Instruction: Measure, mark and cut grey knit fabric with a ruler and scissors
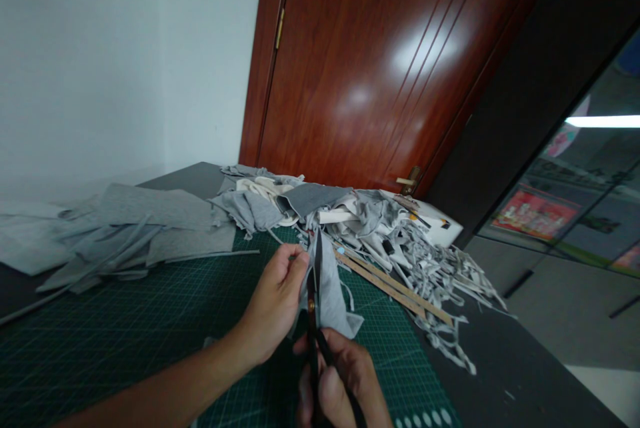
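My left hand (275, 301) pinches a piece of grey fabric (334, 288) between thumb and fingers. My right hand (345, 375) is wrapped round the black handles of a pair of scissors (313, 308). Their blades point away from me, slightly parted, and lie along the fabric beside my left thumb. Whether the edges are biting into the cloth I cannot tell. Beneath both hands spreads a green cutting mat (200, 321) with a printed grid.
Flat grey fabric pieces (165, 208) lie to the left. Heaped scraps and thin strips (425, 268) cover the right side, beside wooden rulers (395, 287). More cloth (255, 205) is piled at the back, before a brown door (360, 68). A dark cabinet (550, 181) stands on the right.
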Tool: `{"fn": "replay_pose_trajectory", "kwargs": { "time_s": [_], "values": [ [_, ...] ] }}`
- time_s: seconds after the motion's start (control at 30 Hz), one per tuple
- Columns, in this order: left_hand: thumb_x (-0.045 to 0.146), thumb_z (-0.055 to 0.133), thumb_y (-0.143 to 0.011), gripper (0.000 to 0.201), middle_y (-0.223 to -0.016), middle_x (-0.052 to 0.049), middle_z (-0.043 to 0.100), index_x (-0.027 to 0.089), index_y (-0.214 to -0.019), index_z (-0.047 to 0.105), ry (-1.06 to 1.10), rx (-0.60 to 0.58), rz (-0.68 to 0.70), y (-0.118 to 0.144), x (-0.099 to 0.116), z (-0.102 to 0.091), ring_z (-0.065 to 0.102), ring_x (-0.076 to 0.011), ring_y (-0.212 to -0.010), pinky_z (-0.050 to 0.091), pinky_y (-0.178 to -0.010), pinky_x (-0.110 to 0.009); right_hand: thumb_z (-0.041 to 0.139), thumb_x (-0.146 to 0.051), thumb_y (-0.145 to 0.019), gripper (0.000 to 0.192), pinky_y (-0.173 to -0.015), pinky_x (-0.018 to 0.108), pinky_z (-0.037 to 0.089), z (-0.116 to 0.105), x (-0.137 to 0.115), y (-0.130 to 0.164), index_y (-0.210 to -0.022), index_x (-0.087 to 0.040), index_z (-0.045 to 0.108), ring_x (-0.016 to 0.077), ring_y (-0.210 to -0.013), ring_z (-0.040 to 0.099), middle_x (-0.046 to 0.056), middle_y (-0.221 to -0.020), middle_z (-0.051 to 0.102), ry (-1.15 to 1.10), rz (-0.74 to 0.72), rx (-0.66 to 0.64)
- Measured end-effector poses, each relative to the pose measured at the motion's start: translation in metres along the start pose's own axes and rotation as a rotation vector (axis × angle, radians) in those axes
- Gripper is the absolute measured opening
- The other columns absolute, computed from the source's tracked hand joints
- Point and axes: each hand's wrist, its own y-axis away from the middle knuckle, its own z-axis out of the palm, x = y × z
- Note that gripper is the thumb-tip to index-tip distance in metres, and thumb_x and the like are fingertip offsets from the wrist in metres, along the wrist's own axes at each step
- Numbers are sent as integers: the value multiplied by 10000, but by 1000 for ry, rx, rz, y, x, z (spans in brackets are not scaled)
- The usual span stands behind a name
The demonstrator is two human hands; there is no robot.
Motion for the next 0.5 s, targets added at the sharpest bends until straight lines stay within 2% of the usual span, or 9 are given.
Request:
{"fn": "replay_pose_trajectory", "kwargs": {
  "time_s": [0.23, 0.5],
  "values": [
    [577, 570, -998, 346, -745, 49, 523, 233, -964, 586, -75, 14, -15, 8, 4, 3, 473, -153, -643, 402, -567, -252, 798, -854, -767, 783, -471, 202, 415, 8, 0, 4, -1064, -136, 705, 84, -399, 488, -33, -565, 618, -29, -17, 71],
    [580, 547, -995, 347, -750, 43, 518, 238, -943, 580, -129, 39, 12, 13, 10, 4, 476, -169, -670, 410, -601, -279, 749, -862, -811, 758, -462, 219, 390, 7, 7, -1, -1062, -150, 687, 88, -366, 411, -59, -520, 553, -82, -41, -6]
  ]
}}
